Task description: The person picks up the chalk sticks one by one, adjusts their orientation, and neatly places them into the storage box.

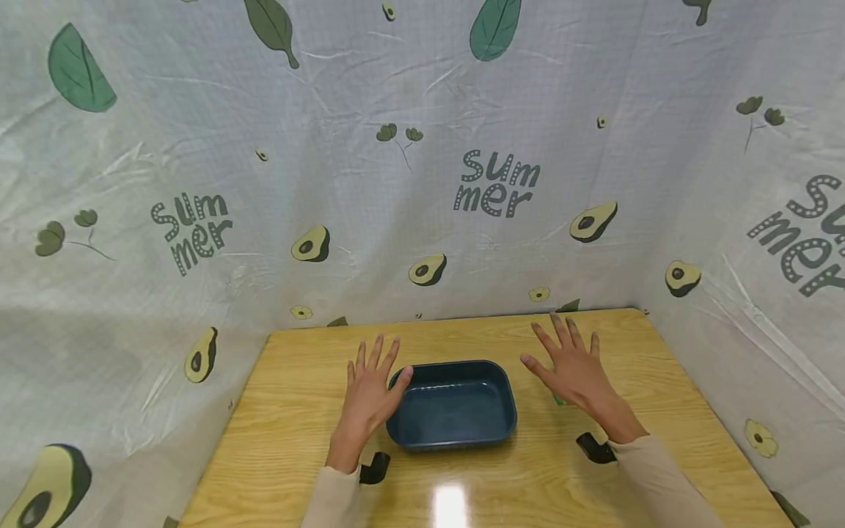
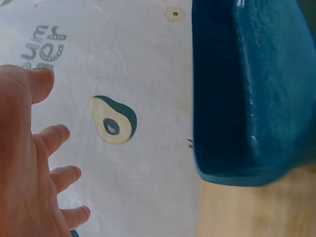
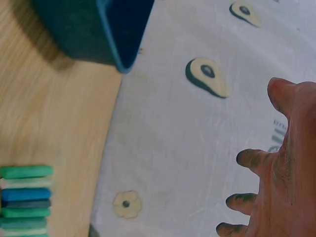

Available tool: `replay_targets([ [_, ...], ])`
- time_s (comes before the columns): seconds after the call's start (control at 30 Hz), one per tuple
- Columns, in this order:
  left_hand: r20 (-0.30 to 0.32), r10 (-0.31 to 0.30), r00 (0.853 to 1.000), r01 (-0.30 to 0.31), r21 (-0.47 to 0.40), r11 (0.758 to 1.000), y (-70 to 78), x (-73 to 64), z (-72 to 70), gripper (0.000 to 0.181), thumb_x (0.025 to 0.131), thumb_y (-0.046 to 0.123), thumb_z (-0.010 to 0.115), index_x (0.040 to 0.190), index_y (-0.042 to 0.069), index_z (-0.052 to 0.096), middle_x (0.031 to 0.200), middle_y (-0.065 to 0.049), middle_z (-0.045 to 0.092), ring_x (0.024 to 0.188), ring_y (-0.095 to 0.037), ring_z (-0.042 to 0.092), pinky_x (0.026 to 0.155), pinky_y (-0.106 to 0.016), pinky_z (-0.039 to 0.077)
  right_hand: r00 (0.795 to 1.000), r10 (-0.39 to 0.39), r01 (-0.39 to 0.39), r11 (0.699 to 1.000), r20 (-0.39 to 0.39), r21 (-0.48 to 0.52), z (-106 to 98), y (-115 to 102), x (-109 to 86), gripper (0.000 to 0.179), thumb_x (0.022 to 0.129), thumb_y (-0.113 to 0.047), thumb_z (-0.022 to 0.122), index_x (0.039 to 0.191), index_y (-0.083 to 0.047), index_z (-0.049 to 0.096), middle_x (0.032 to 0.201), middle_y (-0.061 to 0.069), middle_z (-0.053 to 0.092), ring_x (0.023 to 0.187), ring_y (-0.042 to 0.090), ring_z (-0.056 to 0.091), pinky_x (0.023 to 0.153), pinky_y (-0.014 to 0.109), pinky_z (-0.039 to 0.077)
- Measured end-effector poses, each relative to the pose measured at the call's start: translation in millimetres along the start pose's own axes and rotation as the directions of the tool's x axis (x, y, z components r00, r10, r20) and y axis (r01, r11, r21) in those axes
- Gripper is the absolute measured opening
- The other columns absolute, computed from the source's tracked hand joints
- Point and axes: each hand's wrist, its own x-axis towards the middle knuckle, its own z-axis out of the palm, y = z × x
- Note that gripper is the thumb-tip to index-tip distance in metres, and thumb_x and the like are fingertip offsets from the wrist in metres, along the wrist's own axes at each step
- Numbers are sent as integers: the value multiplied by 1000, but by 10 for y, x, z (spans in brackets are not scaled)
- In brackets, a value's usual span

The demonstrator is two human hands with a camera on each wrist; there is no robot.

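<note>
A dark blue rectangular dish with rounded corners stands on the wooden table between the two hands, bare inside. Fingers spread, my left hand hovers at the dish's left end; its thumb overlaps the rim in the head view. My right hand is held up to the right of the dish, fingers spread and holding nothing. Dark green smudges mark its fingertips. Below this hand lies a row of short coloured sticks in green, blue and pale tones, mostly hidden from the head view.
The wooden table carries the dish and sticks. White sheeting printed with avocados and lettering rises behind it and on both sides. A black wrist mount shows at the left cuff, another at the right.
</note>
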Motion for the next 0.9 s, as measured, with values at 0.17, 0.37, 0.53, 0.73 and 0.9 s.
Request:
replay_targets([
  [0.17, -4, -17, 1000, 17, -75, 997, -122, -66, 35, 65, 100, 50, 47, 155, 21, 31, 164, -14, 20, 149, -48, 12, 113, -70, 17, 999, 38, -38, 999, 1, 11, 33, 99, -67, 77, 95, -63, 44, 156, -19, 28, 163, 22, 14, 148, 48, 11, 107, 78, 0],
  [0.37, 29, -64, 998, 68, -197, 978, -275, -159, 101, 65, 100, 48, 47, 157, 24, 26, 164, -14, 17, 149, -48, 11, 109, -72, 23, 997, 80, -80, 995, -7, 52, 113, 205, -162, 75, 97, -60, 43, 156, -16, 26, 162, 25, 14, 147, 50, 12, 106, 79, 2],
  [0.53, 30, -92, 995, 97, -307, 947, -384, -229, 152, 63, 100, 46, 48, 157, 26, 26, 164, -15, 19, 148, -48, 15, 107, -74, 23, 994, 109, -106, 990, -20, 91, 173, 282, -239, 73, 99, -57, 42, 156, -13, 26, 161, 27, 15, 145, 52, 14, 104, 80, 5],
  [0.73, 22, -91, 996, 92, -390, 916, -456, -298, 224, 62, 101, 38, 50, 156, 18, 29, 161, -21, 24, 143, -50, 28, 104, -67, 36, 991, 131, -124, 981, -38, 149, 252, 382, -350, 71, 101, -52, 42, 156, -10, 27, 159, 31, 17, 142, 56, 17, 101, 82, 9],
  [0.9, 40, -99, 994, 106, -467, 878, -493, -347, 285, 68, 98, 35, 58, 156, 17, 28, 159, -20, 29, 141, -48, 34, 102, -64, 41, 988, 145, -130, 969, -54, 212, 342, 499, -416, 69, 102, -47, 43, 155, -7, 25, 156, 36, 17, 138, 60, 21, 101, 79, 15],
])
